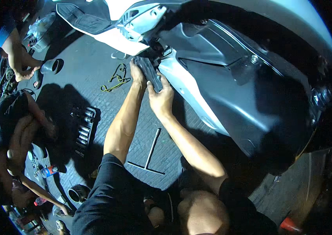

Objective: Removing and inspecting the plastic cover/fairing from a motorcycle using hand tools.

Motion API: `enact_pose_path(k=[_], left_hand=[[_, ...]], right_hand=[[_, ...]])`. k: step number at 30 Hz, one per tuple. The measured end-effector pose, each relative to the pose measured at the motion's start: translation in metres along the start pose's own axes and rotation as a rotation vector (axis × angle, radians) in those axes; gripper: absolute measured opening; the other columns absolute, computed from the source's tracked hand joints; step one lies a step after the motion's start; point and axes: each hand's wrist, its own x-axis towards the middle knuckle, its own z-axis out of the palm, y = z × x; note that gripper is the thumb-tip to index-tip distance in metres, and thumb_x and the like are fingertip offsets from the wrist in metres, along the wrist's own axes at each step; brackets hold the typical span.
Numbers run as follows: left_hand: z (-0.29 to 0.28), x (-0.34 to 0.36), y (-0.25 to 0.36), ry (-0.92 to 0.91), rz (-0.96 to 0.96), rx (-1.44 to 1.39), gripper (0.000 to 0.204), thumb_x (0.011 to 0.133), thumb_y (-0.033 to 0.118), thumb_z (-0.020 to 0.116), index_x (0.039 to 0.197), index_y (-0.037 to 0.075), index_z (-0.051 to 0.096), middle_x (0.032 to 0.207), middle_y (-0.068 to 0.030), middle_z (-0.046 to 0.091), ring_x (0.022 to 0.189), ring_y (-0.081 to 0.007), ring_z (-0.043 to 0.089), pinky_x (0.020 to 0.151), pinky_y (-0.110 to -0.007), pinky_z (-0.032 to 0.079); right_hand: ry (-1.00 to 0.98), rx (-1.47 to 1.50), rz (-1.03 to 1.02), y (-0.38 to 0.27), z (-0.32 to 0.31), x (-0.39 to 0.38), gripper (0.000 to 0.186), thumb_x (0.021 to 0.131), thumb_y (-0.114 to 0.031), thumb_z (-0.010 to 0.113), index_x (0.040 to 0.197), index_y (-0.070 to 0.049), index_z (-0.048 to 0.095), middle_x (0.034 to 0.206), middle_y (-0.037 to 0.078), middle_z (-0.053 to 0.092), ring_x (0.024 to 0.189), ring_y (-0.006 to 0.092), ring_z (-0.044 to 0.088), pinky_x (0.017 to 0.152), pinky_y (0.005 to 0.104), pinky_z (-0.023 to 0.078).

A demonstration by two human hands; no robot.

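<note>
Both my hands are closed around a dark grey, elongated, ridged part (149,72), beside the lower edge of a white and black scooter (221,90). My left hand (137,74) grips its left side, and my right hand (161,96) holds its lower right end. The part lies tilted, its far end close to an opening in the bodywork. Whether it is still joined to the scooter there I cannot tell. Some of my fingers are hidden behind it.
A T-handle wrench (150,154) lies between my forearms. Left of it is a socket tray (86,131); beyond is a yellow-black cord (117,80). Other people crouch at the left, near a dark cup (52,66) and a can (49,171). The scooter's body fills the right.
</note>
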Motion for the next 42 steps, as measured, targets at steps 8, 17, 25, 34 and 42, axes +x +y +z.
enact_pose_path(k=[8, 17, 25, 34, 42], left_hand=[[0.000, 0.030, -0.017, -0.007, 0.034, -0.047, 0.054, 0.095, 0.045, 0.025, 0.100, 0.004, 0.060, 0.086, -0.0128, 0.064, 0.071, -0.0257, 0.063, 0.064, -0.041, 0.054], [0.001, -0.002, 0.005, -0.010, -0.006, 0.029, 0.053, 0.096, 0.041, 0.024, 0.103, 0.002, 0.060, 0.090, -0.0132, 0.065, 0.076, -0.0261, 0.065, 0.068, -0.042, 0.055], [-0.017, 0.003, 0.021, -0.126, -0.116, 0.021, 0.051, 0.097, 0.033, 0.022, 0.104, -0.003, 0.058, 0.094, -0.0160, 0.065, 0.083, -0.0267, 0.066, 0.074, -0.044, 0.055], [-0.008, -0.011, 0.023, 0.121, 0.056, 0.327, 0.038, 0.093, 0.029, 0.037, 0.109, 0.003, 0.060, 0.092, -0.0111, 0.064, 0.078, -0.0225, 0.060, 0.070, -0.039, 0.049], [-0.047, -0.002, 0.041, 0.345, 0.313, 0.375, 0.046, 0.083, 0.028, 0.063, 0.121, 0.006, 0.049, 0.095, -0.0066, 0.061, 0.079, -0.0155, 0.055, 0.072, -0.029, 0.045]], right_hand=[[-0.101, -0.028, -0.040, -0.007, 0.004, 0.004, 0.031, 0.083, -0.006, 0.063, 0.113, 0.002, 0.057, 0.093, 0.024, 0.065, 0.087, 0.0364, 0.065, 0.076, 0.0400, 0.049], [-0.048, 0.105, 0.055, -0.019, 0.004, 0.005, 0.019, 0.082, -0.006, 0.064, 0.099, 0.003, 0.061, 0.085, 0.014, 0.067, 0.080, 0.0227, 0.064, 0.076, 0.0342, 0.048], [0.004, 0.060, 0.033, -0.034, 0.006, -0.001, 0.022, 0.082, -0.010, 0.069, 0.096, 0.005, 0.061, 0.089, 0.011, 0.065, 0.080, 0.0206, 0.059, 0.079, 0.0341, 0.045], [0.011, 0.070, -0.022, -0.044, -0.003, -0.010, 0.019, 0.083, -0.007, 0.067, 0.095, 0.006, 0.060, 0.080, 0.014, 0.067, 0.069, 0.0202, 0.064, 0.066, 0.0333, 0.048], [-0.033, 0.132, 0.053, -0.034, -0.003, -0.040, 0.026, 0.082, -0.005, 0.066, 0.102, 0.009, 0.059, 0.087, 0.016, 0.068, 0.077, 0.0204, 0.067, 0.072, 0.0321, 0.052]])
